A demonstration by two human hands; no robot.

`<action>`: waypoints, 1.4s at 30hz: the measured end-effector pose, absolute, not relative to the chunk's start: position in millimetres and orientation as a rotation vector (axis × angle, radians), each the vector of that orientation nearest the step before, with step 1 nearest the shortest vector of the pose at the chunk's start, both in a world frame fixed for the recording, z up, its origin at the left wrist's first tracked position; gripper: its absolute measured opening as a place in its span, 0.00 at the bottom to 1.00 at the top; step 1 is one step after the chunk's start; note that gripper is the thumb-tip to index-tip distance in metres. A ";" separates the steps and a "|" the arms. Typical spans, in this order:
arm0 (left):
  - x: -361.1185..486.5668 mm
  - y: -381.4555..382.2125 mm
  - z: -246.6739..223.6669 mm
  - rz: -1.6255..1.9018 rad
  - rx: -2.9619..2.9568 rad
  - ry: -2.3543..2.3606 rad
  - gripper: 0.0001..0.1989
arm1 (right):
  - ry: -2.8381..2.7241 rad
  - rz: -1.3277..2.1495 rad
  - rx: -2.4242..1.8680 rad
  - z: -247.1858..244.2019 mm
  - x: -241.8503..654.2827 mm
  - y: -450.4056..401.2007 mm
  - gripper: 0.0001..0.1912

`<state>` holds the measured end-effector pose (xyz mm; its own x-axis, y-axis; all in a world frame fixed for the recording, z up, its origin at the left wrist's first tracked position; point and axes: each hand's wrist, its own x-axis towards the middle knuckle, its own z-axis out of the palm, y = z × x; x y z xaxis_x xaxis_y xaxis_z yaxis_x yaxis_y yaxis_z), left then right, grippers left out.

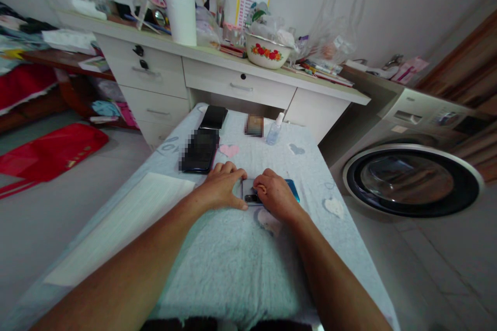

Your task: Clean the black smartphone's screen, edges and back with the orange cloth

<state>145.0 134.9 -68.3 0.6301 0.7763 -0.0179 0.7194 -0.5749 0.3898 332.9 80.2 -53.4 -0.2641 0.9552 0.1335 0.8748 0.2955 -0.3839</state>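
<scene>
A smartphone [291, 189] lies back side up on the cloth-covered table [217, 269], its dark camera block toward the left end and its right end shiny blue. My left hand [223, 186] grips the phone's left end, thumb at the near corner and index finger at the far corner. Over the middle of the phone's back, my right hand [274, 194] is closed, fingers bent. A small orange-brown bit [262, 187] shows between its fingers; what it is I cannot make out. Much of the phone is hidden under the right hand.
Beyond my hands lie a dark tablet-like device [200, 151], a black flat case [213, 117], a small brown box [254, 125] and a clear spray bottle [275, 130]. A white strip [124, 222] lies left. A white desk [217, 70] and washing machine [411, 165] stand behind and right.
</scene>
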 end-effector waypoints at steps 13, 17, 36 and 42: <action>144.4 135.7 -70.0 0.223 2.493 1.200 0.37 | -2.311 0.334 -1.733 -46.2 351.4 79.7 0.09; 144.3 136.6 -70.0 0.218 2.504 1.193 0.38 | -2.319 0.350 -1.786 -42.1 359.2 79.9 0.10; 144.5 135.5 -68.5 0.222 2.494 1.188 0.37 | -2.300 0.305 -1.805 -46.3 356.9 80.0 0.09; 144.9 134.3 -67.2 0.193 2.465 1.216 0.38 | -2.327 0.310 -1.740 -47.7 343.1 78.3 0.10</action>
